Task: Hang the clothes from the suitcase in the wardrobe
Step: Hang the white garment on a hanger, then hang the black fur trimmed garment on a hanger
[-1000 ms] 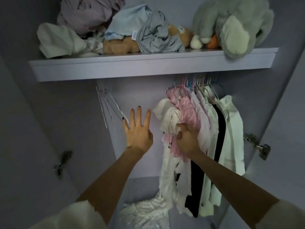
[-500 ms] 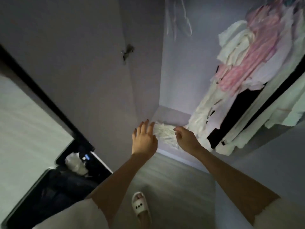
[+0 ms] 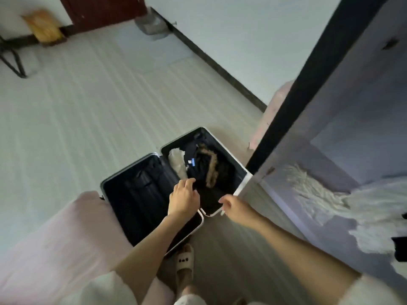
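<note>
View swung from wardrobe interior down to floor since earlier frame; both hands brought low over suitcase.
Wardrobe [image 3: 343, 119]: at right, door edge dark.
Suitcase [image 3: 141, 194]: lain open on floor; left half bare, right half filled.
Dark garment [image 3: 202, 166]: heaped in right half, fur-like trim seen; judged soft, bulky, light; best gathered at collar.
Left hand [image 3: 184, 198]: grip loosely curled at garment edge, nothing pinched.
Right hand [image 3: 234, 205]: grip relaxed, unfilled.
</note>
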